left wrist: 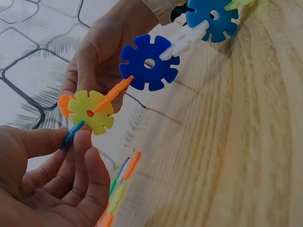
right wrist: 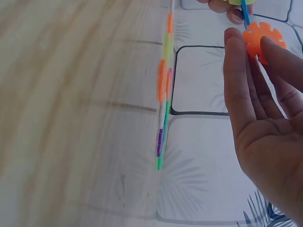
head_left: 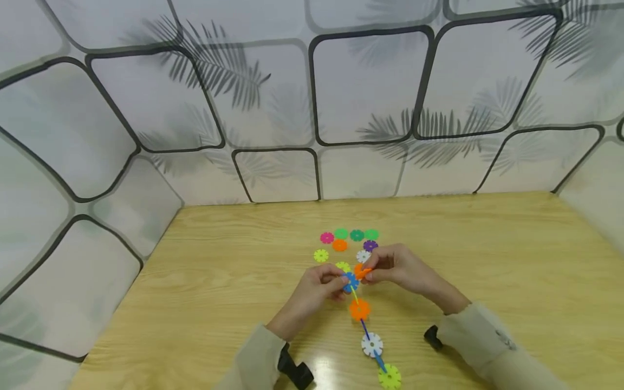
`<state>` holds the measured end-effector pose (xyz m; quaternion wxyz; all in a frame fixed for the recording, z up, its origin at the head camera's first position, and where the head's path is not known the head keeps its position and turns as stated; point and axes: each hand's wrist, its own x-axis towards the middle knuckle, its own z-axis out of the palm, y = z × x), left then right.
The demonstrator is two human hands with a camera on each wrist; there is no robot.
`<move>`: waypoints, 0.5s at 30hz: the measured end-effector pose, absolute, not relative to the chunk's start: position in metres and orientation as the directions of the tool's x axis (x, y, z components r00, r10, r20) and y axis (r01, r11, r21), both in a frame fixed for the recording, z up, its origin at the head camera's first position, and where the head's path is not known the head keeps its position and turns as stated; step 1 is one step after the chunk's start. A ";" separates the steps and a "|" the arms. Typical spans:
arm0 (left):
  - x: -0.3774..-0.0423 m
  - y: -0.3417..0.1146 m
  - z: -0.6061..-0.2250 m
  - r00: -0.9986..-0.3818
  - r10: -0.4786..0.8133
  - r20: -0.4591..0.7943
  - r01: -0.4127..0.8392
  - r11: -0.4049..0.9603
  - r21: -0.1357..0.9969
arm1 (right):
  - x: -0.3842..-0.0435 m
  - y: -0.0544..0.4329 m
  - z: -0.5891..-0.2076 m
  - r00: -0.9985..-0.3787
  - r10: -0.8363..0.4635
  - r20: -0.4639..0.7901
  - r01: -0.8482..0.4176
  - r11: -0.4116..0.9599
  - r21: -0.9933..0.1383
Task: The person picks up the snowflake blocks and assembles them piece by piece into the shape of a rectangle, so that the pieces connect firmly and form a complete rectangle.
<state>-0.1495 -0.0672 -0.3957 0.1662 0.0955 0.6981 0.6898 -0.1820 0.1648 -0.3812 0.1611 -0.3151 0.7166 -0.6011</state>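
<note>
Flat slotted plastic discs are linked in a chain running toward the front edge of the table. My left hand [head_left: 319,287] pinches the blue disc [head_left: 349,283] at the chain's far end. Below it come a yellow disc [left wrist: 92,116] seen edge-on from above, an orange one [head_left: 359,310], a dark blue one [left wrist: 142,71], a white one [head_left: 372,345], another blue one and a yellow one [head_left: 390,377]. Between thumb and fingers, my right hand [head_left: 402,269] holds a loose-looking orange disc [right wrist: 255,37] right against the blue disc. Whether their slots have joined, I cannot tell.
Several loose discs lie flat beyond the hands, among them a pink one [head_left: 327,238], a purple one [head_left: 370,246], a white one [head_left: 363,256] and a yellow one [head_left: 320,255]. The wooden table [head_left: 234,254] meets a patterned wall [head_left: 278,173] at the back and left.
</note>
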 end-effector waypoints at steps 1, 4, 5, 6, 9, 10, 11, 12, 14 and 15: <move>-0.149 -0.069 -0.395 -0.927 0.362 -0.099 -0.095 0.029 0.995 | -0.182 0.163 -0.381 -0.747 -0.648 0.149 -0.260 0.078 -0.962; -0.148 -0.072 -0.395 -0.929 0.357 -0.096 -0.089 0.035 0.995 | -0.182 0.161 -0.382 -0.741 -0.653 0.157 -0.263 0.066 -0.963; -0.147 -0.073 -0.395 -0.930 0.356 -0.097 -0.090 0.035 0.995 | -0.182 0.161 -0.382 -0.740 -0.653 0.159 -0.263 0.063 -0.963; -0.147 -0.073 -0.394 -0.930 0.354 -0.098 -0.091 0.036 0.995 | -0.182 0.160 -0.382 -0.740 -0.653 0.163 -0.268 0.063 -0.961; -0.146 -0.075 -0.393 -0.932 0.345 -0.107 -0.099 0.042 0.994 | -0.181 0.159 -0.382 -0.741 -0.652 0.161 -0.276 0.077 -0.958; -0.147 -0.075 -0.393 -0.932 0.345 -0.108 -0.099 0.045 0.994 | -0.181 0.159 -0.382 -0.740 -0.654 0.160 -0.278 0.080 -0.957; -0.148 -0.075 -0.392 -0.932 0.346 -0.108 -0.098 0.045 0.994 | -0.181 0.158 -0.381 -0.742 -0.653 0.155 -0.279 0.089 -0.956; -0.149 -0.074 -0.392 -0.932 0.347 -0.107 -0.096 0.048 0.994 | -0.181 0.158 -0.381 -0.744 -0.651 0.149 -0.278 0.099 -0.955; -0.151 -0.072 -0.393 -0.930 0.352 -0.103 -0.091 0.052 0.995 | -0.181 0.159 -0.380 -0.751 -0.646 0.139 -0.273 0.112 -0.955; -0.152 -0.070 -0.394 -0.929 0.355 -0.100 -0.086 0.056 0.995 | -0.181 0.160 -0.380 -0.752 -0.644 0.140 -0.277 0.115 -0.954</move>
